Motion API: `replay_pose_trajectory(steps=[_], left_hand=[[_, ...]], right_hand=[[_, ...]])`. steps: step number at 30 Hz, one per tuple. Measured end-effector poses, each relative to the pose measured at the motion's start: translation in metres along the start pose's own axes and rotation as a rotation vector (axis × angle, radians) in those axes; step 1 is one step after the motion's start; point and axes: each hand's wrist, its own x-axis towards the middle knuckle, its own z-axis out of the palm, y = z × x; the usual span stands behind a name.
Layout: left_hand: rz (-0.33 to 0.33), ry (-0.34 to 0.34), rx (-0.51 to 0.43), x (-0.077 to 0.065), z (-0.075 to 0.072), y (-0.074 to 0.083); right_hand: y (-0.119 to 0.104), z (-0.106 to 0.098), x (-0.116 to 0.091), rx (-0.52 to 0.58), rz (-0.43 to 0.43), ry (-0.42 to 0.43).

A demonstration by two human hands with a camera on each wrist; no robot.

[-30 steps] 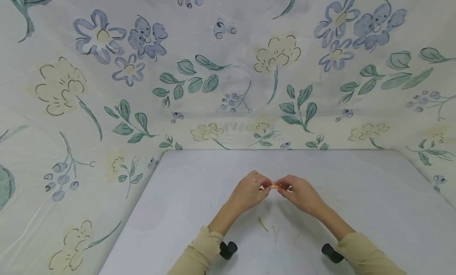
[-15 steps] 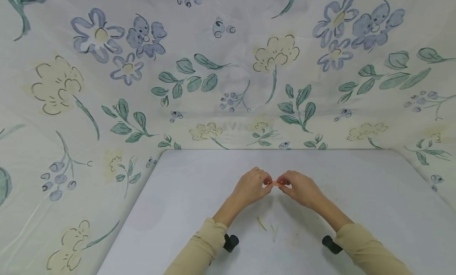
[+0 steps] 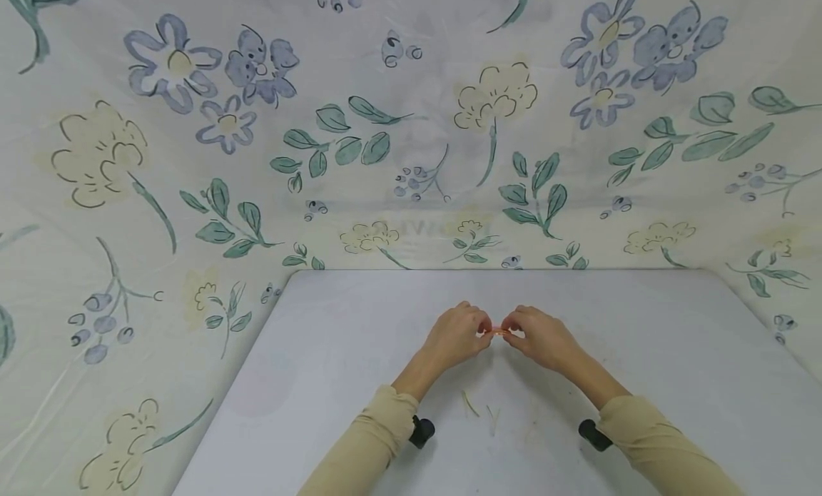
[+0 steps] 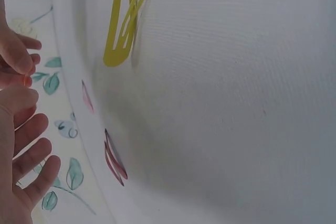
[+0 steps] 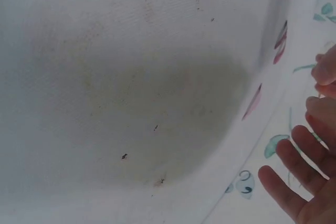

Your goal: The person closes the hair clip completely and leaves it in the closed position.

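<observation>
I'm seeing creased, faintly glossy, plastic-looking material in the floral sheet (image 3: 420, 135) and wrinkled, matt cloth in the sleeves (image 3: 362, 439). My wrist feeds are showing a matt, finely textured tabletop (image 4: 231, 82) and a yellow clip (image 4: 116, 57) resembling smooth coated metal. The orange piece (image 3: 497, 331) is looking shiny.

The left hand (image 4: 26, 157) and right hand (image 4: 14, 53) pinch an orange bit (image 4: 27, 81) between them. Nearest the left fingertips lie a red piece (image 4: 121, 172) and a pink piece (image 4: 87, 98), with a yellow clip (image 4: 116, 57) farther off.
</observation>
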Motion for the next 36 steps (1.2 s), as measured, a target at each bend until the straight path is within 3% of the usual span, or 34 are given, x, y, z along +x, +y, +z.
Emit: replay_pose_trajectory(steps=[22,36], left_hand=[[-0.023,-0.119,0.211,0.009,0.022,-0.002],[-0.05,-0.166,0.164,0.014,0.025,0.0]], right_hand=[[0.011,0.023,0.012,-0.098,0.013,-0.065],[0.012,0.026,0.019,-0.135,0.044,-0.15]])
